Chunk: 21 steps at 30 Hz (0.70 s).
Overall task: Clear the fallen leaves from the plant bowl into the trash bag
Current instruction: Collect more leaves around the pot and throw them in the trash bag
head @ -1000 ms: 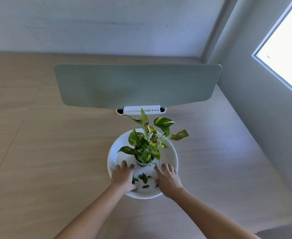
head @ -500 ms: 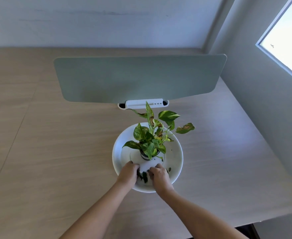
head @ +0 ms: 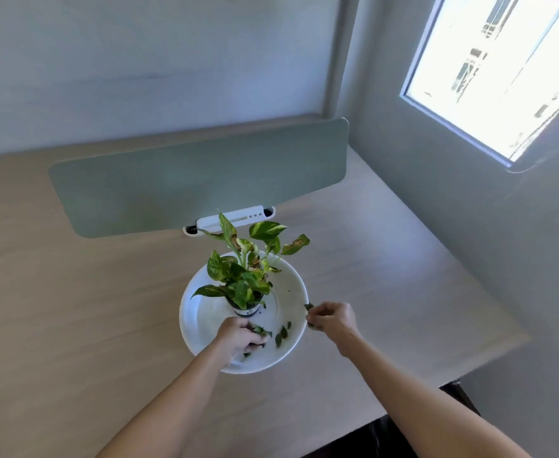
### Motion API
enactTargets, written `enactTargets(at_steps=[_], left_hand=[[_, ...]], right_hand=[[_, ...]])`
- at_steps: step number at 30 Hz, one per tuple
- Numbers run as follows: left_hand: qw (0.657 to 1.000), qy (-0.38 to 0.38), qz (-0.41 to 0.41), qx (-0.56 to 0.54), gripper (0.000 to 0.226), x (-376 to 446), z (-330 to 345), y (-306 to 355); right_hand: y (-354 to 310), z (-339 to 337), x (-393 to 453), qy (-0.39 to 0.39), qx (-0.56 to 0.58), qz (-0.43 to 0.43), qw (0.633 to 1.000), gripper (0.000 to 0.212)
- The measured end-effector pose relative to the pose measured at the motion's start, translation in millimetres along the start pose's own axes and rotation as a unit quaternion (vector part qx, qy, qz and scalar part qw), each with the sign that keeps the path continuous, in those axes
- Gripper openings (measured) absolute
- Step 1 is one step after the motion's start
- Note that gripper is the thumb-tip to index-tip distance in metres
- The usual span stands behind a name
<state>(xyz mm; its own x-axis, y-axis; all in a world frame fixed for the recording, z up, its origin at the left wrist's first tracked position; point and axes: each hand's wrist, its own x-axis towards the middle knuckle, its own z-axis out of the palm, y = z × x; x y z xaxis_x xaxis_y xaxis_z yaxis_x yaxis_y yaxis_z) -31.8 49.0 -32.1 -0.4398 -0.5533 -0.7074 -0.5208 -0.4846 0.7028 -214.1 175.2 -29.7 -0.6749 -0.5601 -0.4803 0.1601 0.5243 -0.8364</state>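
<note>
A white plant bowl (head: 291, 285) sits on the wooden table, with a small potted green plant (head: 243, 276) standing in its middle. Dark fallen leaves (head: 282, 334) lie on the bowl's near floor. My left hand (head: 240, 337) is inside the bowl, fingers closed over a clump of leaves. My right hand (head: 332, 320) hovers just past the bowl's right rim, pinching a few leaves between its fingers. No trash bag shows clearly in view.
A grey-green divider panel (head: 198, 180) on a white clamp (head: 230, 218) stands behind the bowl. The wooden table (head: 73, 325) ends at a wall on the right, under a bright window (head: 502, 71). Something dark (head: 456, 395) lies below the table's near right edge.
My right hand has lifted out of the bowl to the right with leaves in it. My left hand stays in the bowl, closed on leaves. The view has tilted upward.
</note>
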Motion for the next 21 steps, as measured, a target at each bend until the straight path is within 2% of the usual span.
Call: enactTargets(at_steps=[3,9,11,13,18,21], left_hand=[[0.998,-0.049,0.005,-0.045,0.021,-10,51,17],[0.991,-0.133,0.013,0.002,0.025,-42,218,30],[0.986,-0.166,0.008,0.026,0.029,-52,272,23],[0.978,-0.199,0.018,0.061,0.023,-60,323,9],[0.952,-0.249,-0.027,0.174,0.019,-64,414,-46],[0.949,-0.218,-0.064,0.219,0.018,-43,448,-78]], right_hand=[[12,-53,-9,0.031,0.064,0.013,0.997,0.020],[82,-197,-46,0.090,0.144,0.063,0.983,0.013],[113,-238,-61,0.121,0.143,0.074,0.980,0.010],[145,-277,-77,0.160,0.130,0.087,0.975,0.009],[222,-330,-109,0.205,0.110,0.183,0.955,0.008],[256,-334,-100,0.214,0.118,0.218,0.945,0.010]])
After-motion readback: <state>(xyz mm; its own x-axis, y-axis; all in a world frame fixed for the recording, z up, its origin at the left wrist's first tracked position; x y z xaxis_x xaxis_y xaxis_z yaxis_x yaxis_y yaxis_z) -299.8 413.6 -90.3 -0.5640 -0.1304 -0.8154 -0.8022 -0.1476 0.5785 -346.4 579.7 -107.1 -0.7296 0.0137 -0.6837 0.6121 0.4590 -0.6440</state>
